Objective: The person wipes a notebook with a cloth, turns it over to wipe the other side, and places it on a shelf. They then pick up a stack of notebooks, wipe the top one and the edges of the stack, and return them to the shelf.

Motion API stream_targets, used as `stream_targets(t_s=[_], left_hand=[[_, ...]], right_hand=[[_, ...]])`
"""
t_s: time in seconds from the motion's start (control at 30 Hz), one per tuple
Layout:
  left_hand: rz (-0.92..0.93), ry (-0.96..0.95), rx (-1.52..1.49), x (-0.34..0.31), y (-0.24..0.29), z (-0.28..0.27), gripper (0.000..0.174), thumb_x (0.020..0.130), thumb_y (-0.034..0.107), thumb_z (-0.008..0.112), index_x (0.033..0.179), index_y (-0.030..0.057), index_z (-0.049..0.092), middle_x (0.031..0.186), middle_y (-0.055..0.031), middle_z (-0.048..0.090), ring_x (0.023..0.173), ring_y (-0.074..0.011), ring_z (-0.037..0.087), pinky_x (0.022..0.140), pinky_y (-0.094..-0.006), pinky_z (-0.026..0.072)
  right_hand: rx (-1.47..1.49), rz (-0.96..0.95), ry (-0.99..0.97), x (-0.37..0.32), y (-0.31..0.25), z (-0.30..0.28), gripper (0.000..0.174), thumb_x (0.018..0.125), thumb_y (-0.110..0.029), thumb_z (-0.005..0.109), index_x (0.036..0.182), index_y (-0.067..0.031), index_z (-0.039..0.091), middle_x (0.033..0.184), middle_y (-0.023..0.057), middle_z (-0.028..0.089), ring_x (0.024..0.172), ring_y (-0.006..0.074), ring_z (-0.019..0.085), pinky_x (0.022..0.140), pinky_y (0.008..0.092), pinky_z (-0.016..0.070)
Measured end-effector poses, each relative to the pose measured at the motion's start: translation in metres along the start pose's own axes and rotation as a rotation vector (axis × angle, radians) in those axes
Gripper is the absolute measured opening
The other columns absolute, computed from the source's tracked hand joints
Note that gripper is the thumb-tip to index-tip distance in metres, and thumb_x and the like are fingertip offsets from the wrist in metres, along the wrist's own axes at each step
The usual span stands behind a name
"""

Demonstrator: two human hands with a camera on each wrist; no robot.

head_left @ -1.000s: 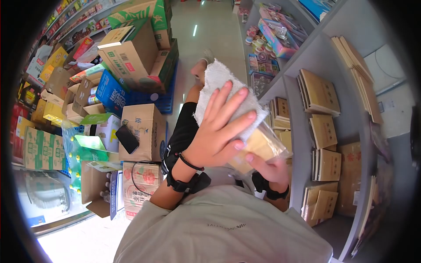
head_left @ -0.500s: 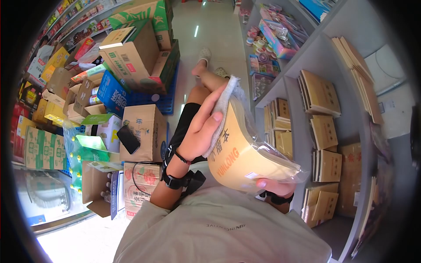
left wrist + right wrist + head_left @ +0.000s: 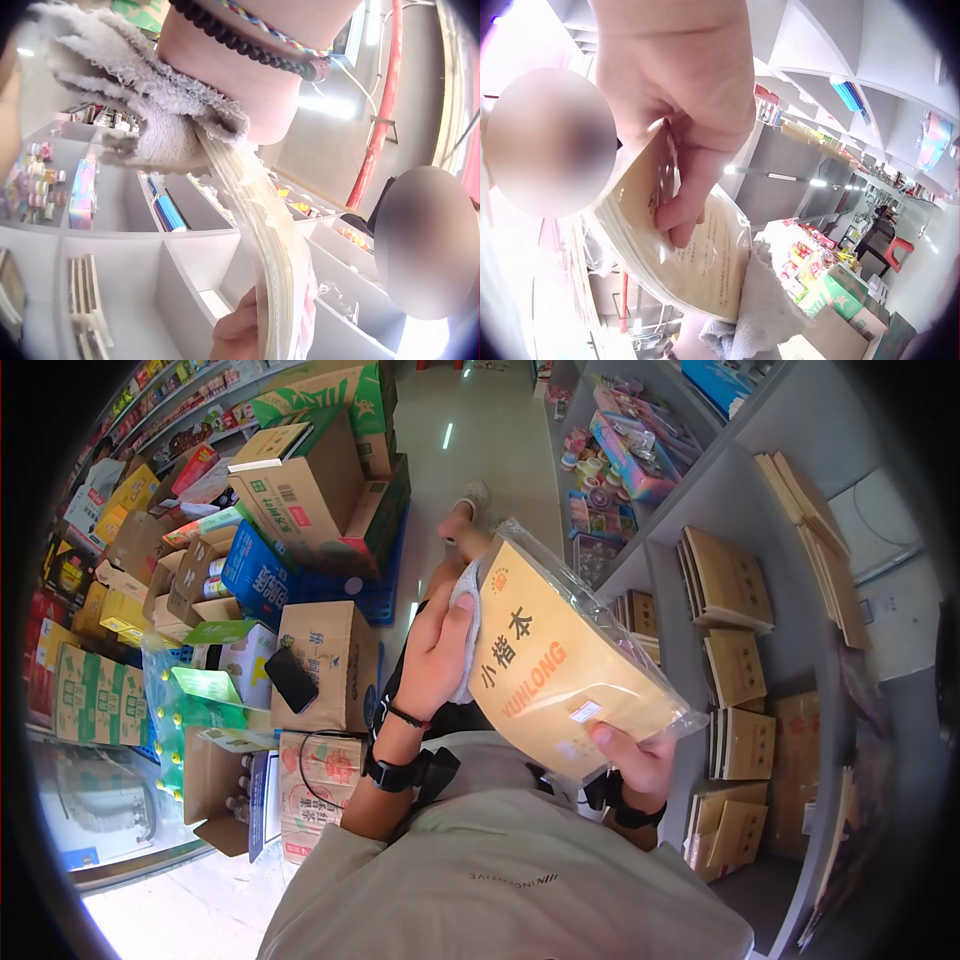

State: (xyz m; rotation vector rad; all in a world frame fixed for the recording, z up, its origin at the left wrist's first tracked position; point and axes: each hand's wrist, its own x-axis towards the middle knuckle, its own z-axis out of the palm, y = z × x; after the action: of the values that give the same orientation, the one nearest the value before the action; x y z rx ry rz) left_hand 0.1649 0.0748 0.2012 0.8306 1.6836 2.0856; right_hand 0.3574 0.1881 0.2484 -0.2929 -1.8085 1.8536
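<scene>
A stack of tan exercise books (image 3: 560, 670) in clear plastic, with black characters and the orange word YUNLONG on its cover, is held up before the body. My right hand (image 3: 640, 760) grips its lower right corner, thumb on the front cover. At the opposite edge my left hand (image 3: 432, 655) holds a grey cloth (image 3: 466, 635), folded around that edge with the thumb on top. In the left wrist view the cloth (image 3: 169, 124) wraps the end of the slightly curved stack (image 3: 262, 247). The right wrist view shows the right fingers (image 3: 682, 214) against a printed face.
Grey shelves (image 3: 680, 680) on the right carry more tan books (image 3: 730, 575) and packaged small goods. To the left stand cardboard boxes (image 3: 325, 660), one with a black phone (image 3: 292, 680) on top, and a blue pallet (image 3: 375, 585). A tiled aisle (image 3: 475, 430) runs ahead.
The left hand, earlier spread flat over the cloth on the stack's face, has moved to the left edge. The stack has turned its cover up and bends less than half a second ago.
</scene>
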Motion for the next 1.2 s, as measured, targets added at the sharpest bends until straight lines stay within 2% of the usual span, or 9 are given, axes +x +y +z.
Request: stream_targets(t_s=[0.17,0.23,0.37,0.47,0.6,0.8,0.97,1.07,1.2], left_hand=[[0.080,0.040,0.101,0.003,0.002,-0.004,0.035,0.096,0.027,0.040,0.111,-0.0022,0.051,0.090,-0.0063,0.057,0.085,-0.0099,0.050,0.078,-0.0234,0.0403],[0.083,0.156,0.062,0.002,0.002,-0.002,0.035,0.096,0.027,0.038,0.108,-0.0020,0.052,0.088,-0.0054,0.056,0.082,-0.0086,0.049,0.076,-0.0222,0.0397],[0.061,0.197,0.042,0.003,-0.001,-0.012,0.032,0.097,0.028,0.037,0.096,-0.0007,0.052,0.082,-0.0020,0.053,0.075,-0.0067,0.047,0.070,-0.0214,0.0392],[0.115,0.290,-0.008,0.001,0.017,-0.007,0.032,0.097,0.028,0.037,0.096,-0.0001,0.052,0.082,-0.0014,0.053,0.076,-0.0069,0.047,0.069,-0.0217,0.0394],[0.102,0.318,0.025,0.002,0.018,-0.013,0.033,0.097,0.029,0.037,0.099,-0.0002,0.053,0.084,-0.0016,0.054,0.077,-0.0076,0.047,0.071,-0.0217,0.0397],[0.120,0.305,-0.105,0.003,0.026,-0.005,0.032,0.097,0.028,0.037,0.098,-0.0001,0.052,0.085,0.0003,0.053,0.078,-0.0068,0.046,0.071,-0.0207,0.0383],[0.113,0.193,-0.038,0.002,0.011,-0.009,0.031,0.096,0.027,0.039,0.099,-0.0006,0.052,0.083,0.0007,0.051,0.076,-0.0060,0.044,0.069,-0.0201,0.0372],[0.139,0.176,-0.014,0.002,0.009,-0.008,0.030,0.096,0.027,0.039,0.098,-0.0006,0.051,0.081,0.0010,0.050,0.075,-0.0051,0.042,0.067,-0.0193,0.0363],[0.112,0.209,-0.077,0.000,0.007,-0.010,0.031,0.096,0.027,0.038,0.099,-0.0004,0.051,0.083,-0.0003,0.051,0.077,-0.0063,0.043,0.070,-0.0206,0.0372]], right_hand=[[0.037,-0.021,-0.088,0.003,0.004,0.002,0.042,0.078,0.000,0.060,0.118,0.0071,0.049,0.113,0.0117,0.057,0.103,0.0167,0.053,0.089,0.0292,0.0396],[-0.036,0.005,-0.279,0.007,0.004,0.000,0.050,0.082,0.000,0.058,0.128,0.0067,0.040,0.127,0.0155,0.049,0.113,0.0176,0.050,0.092,0.0278,0.0387],[-0.355,-0.174,-0.388,0.018,0.005,0.001,0.051,0.085,-0.004,0.055,0.131,0.0041,0.036,0.120,0.0148,0.055,0.100,0.0213,0.061,0.084,0.0265,0.0440],[-0.369,-0.137,-0.430,0.020,0.006,0.004,0.052,0.084,-0.004,0.056,0.132,0.0025,0.036,0.121,0.0134,0.055,0.099,0.0217,0.061,0.084,0.0262,0.0442],[-0.352,-0.109,-0.447,0.018,0.008,0.010,0.052,0.084,-0.003,0.056,0.132,0.0010,0.037,0.123,0.0128,0.054,0.101,0.0222,0.060,0.084,0.0258,0.0439],[-0.296,-0.197,-0.350,0.013,0.015,0.011,0.055,0.080,0.002,0.059,0.129,0.0088,0.036,0.125,0.0170,0.051,0.106,0.0229,0.058,0.088,0.0263,0.0424],[-0.260,-0.376,-0.092,0.012,0.021,0.010,0.056,0.079,0.002,0.061,0.129,0.0106,0.036,0.124,0.0193,0.051,0.111,0.0196,0.051,0.093,0.0298,0.0391],[-0.176,-0.315,-0.075,0.015,0.012,0.012,0.057,0.079,0.003,0.061,0.129,0.0108,0.035,0.124,0.0190,0.051,0.110,0.0194,0.052,0.093,0.0302,0.0390],[-0.317,-0.270,-0.254,0.018,0.011,0.008,0.056,0.080,0.002,0.060,0.129,0.0103,0.036,0.123,0.0188,0.052,0.108,0.0212,0.055,0.090,0.0285,0.0410]])
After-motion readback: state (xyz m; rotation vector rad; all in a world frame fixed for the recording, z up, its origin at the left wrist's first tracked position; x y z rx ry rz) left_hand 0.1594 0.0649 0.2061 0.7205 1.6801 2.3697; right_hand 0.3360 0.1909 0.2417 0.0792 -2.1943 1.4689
